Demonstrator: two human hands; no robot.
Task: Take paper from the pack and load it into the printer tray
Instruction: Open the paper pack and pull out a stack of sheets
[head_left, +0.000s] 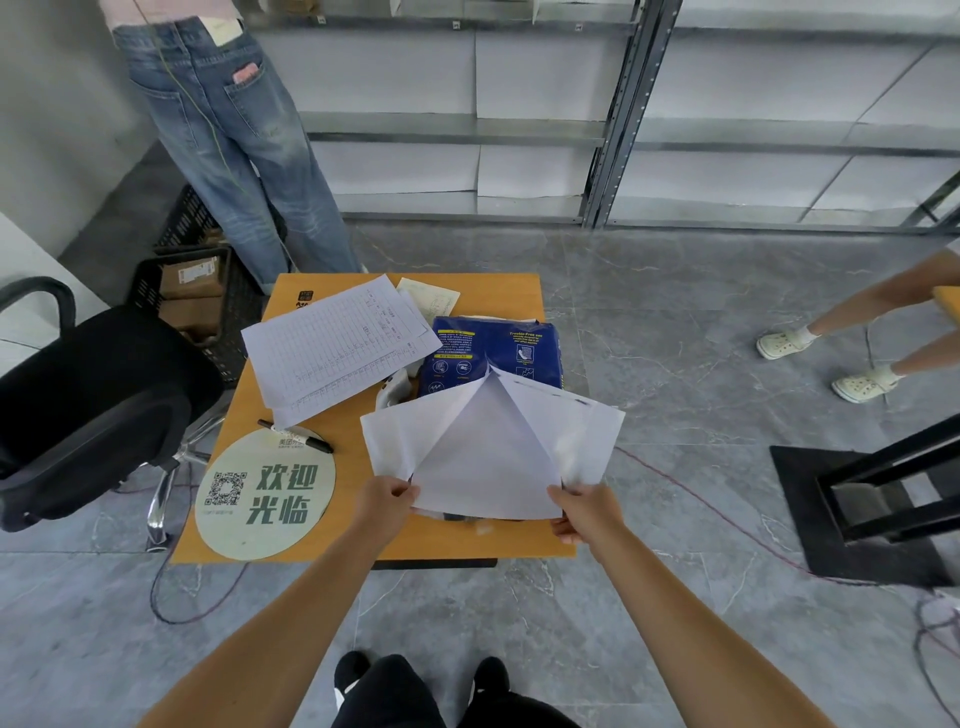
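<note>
A few blank white paper sheets (488, 447) are fanned out above the near half of the orange table (358, 540). My left hand (387, 501) pinches their near left corner and my right hand (584, 512) grips the near right corner. Behind the sheets lies the dark blue paper pack (467, 348), its wrapper torn open at the near end. Something dark lies on the table under the sheets, mostly hidden. No printer or tray can be made out.
Printed forms (337, 348) cover the table's far left, with a black marker (296, 435) and a round welcome sign (265, 493) nearer. A black office chair (88, 405) stands left, a person in jeans (234, 140) behind the table, another person's legs (852, 343) right, a black stand (883, 499) near right.
</note>
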